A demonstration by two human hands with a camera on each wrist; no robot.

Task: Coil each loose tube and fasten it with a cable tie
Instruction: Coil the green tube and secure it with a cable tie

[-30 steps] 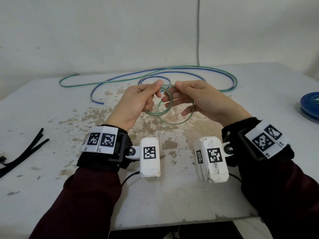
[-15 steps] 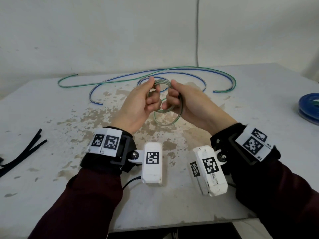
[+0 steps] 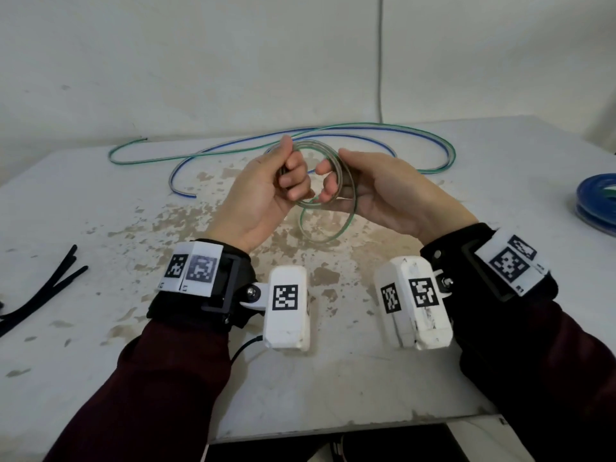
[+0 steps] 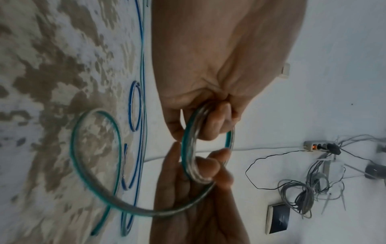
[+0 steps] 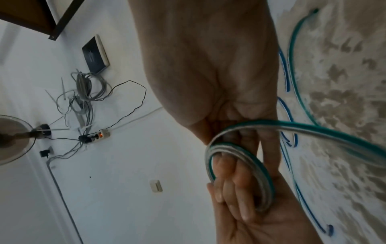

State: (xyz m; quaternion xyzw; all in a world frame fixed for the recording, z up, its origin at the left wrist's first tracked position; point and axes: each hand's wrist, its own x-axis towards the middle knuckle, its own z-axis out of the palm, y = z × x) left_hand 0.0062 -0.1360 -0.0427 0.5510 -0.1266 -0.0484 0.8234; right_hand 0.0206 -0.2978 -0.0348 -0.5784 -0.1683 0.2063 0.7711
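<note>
Holding station at frame centre, head view, entries left to right.

Ties (image 3: 40, 288): black bundle, left edge, flat on the table (image 3: 100, 201), well apart from both hands; untouched.

Left hand (image 3: 266, 198): fingers curled round the left side of the coil (image 3: 328, 181), thumb up against its top.

Coil: green-striped clear tube, several small turns stacked, held above the table between the two hands; its ring stands roughly upright and faces the camera. One wider slack loop (image 3: 328, 228) hangs below the gathered turns, lower centre.

Right hand (image 3: 386, 191): fingers bent through the ring from the right, palm cupping that side; the slack loop passes by its palm.

Blue tube (image 3: 333, 141): loose, upper centre, on the table beyond the hands.

Blue coil (image 3: 596, 201): right edge, already wound.

Judgement: slack lies below, nearer the right hand, which seems placed to feed it.
</note>
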